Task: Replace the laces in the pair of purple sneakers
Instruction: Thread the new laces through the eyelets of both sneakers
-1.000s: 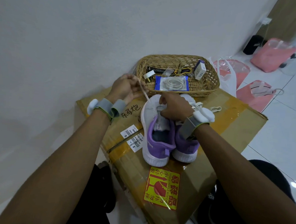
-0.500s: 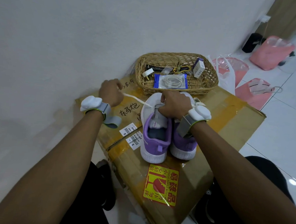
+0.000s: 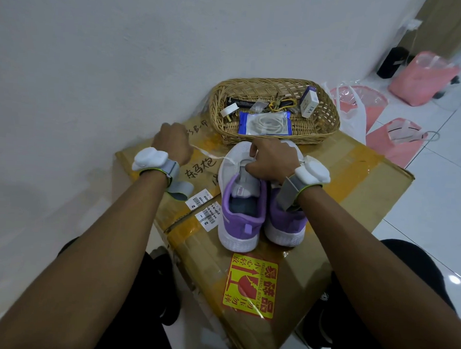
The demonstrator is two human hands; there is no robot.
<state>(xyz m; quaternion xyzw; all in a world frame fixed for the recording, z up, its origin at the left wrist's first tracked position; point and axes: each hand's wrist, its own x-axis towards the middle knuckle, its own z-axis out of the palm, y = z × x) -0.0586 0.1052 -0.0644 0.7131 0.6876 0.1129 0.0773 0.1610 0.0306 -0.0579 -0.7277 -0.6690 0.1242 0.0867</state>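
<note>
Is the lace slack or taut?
Taut: the lace runs nearly straight from the left sneaker to the left hand, which grips it.

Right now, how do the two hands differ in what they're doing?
The left hand holds the lace, stretched sideways over the box; the right hand grips the left sneaker at its top. The left hand is clear of the sneaker; the right hand is on it. Both wear white wrist devices.

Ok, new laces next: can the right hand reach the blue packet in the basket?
Probably yes: the blue packet lies uncovered in the basket just beyond the right hand, though its fingers grip the sneaker.
</note>
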